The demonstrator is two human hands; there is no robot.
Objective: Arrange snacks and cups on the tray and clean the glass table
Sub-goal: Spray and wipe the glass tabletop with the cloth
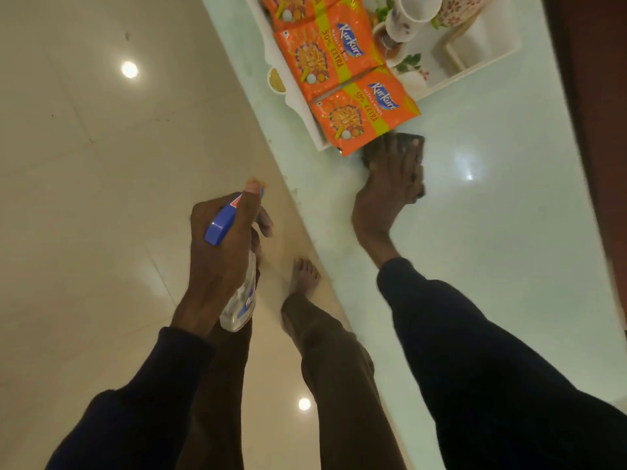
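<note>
A white tray (481,56) stands on the pale glass table (492,249) at the top. Three orange snack packets (359,113) lie in a row along its left side, the nearest one overhanging the tray's corner. Two white floral cups (412,15) stand in the tray further back. My right hand (386,195) presses a dark cloth (412,144) flat on the glass just below the nearest packet. My left hand (224,245) holds a clear spray bottle (237,300) with a blue trigger head, off the table's edge, above the floor.
The table's edge runs diagonally from top centre to bottom right. Beige glossy floor tiles (84,198) fill the left. My legs and a bare foot (305,276) stand close to the table edge. A dark wooden surface (597,96) borders the far right.
</note>
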